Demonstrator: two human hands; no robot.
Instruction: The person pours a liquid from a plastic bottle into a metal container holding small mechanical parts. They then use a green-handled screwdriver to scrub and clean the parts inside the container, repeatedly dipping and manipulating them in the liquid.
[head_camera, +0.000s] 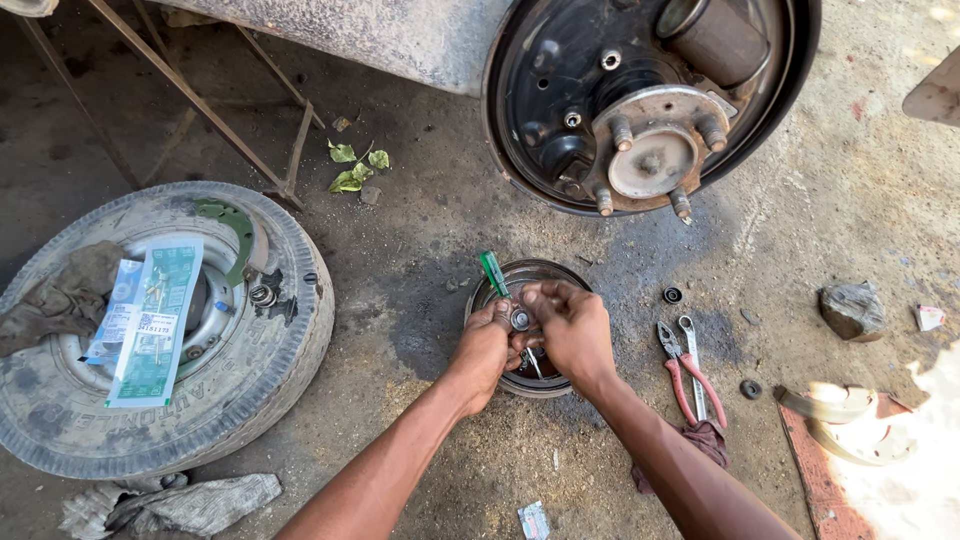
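Fingers of both hands, left (487, 340) and right (570, 325), pinch a small bearing (520, 319) over the drum (500, 281) on the ground; wheel (60, 420) off, hub (655, 150) bare, refitting seemingly ahead.

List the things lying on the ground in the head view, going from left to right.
Worn grey tyre on its rim → round rusty brake drum under both hands → red-handled pliers → grey stone.
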